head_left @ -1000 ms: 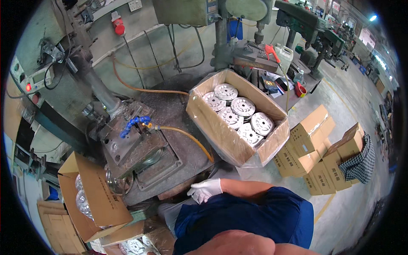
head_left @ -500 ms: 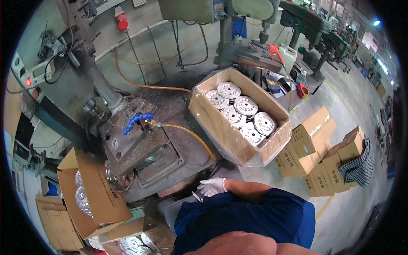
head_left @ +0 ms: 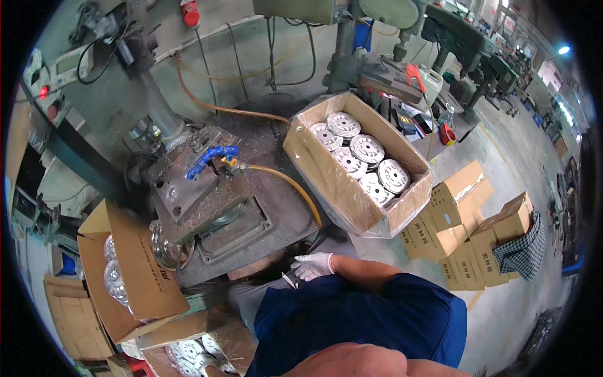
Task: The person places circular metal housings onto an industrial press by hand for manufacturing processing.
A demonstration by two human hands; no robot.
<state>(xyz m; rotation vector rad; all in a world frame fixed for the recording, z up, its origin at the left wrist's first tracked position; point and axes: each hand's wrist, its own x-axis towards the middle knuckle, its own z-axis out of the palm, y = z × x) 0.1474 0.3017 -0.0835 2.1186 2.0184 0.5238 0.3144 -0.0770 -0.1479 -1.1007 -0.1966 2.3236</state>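
Note:
My right hand (head_left: 312,267), in a white glove, rests on my lap in front of the machine's table. Its fingers are loosely stretched toward the left, with nothing seen in them. Small white slivers (head_left: 289,280) show just left of it against the grey trousers; I cannot make out what they are. My left hand is not visible. Ahead on the left, a metal fixture (head_left: 220,207) sits on the machine table, with a blue segmented coolant hose (head_left: 212,157) above it. Shiny round metal parts (head_left: 168,248) stand at the fixture's left side.
A plastic-lined carton (head_left: 339,195) of patterned metal discs (head_left: 367,148) stands ahead. To the left, another carton (head_left: 147,276) holds shiny domed parts; more discs (head_left: 188,357) fill a box below. Closed cartons (head_left: 465,264) and a checked cloth (head_left: 522,248) lie right. Drill presses (head_left: 452,38) stand behind.
The view has shifted slightly, so the machine and cartons sit a little differently in it. My right hand stays on my lap in the same pose.

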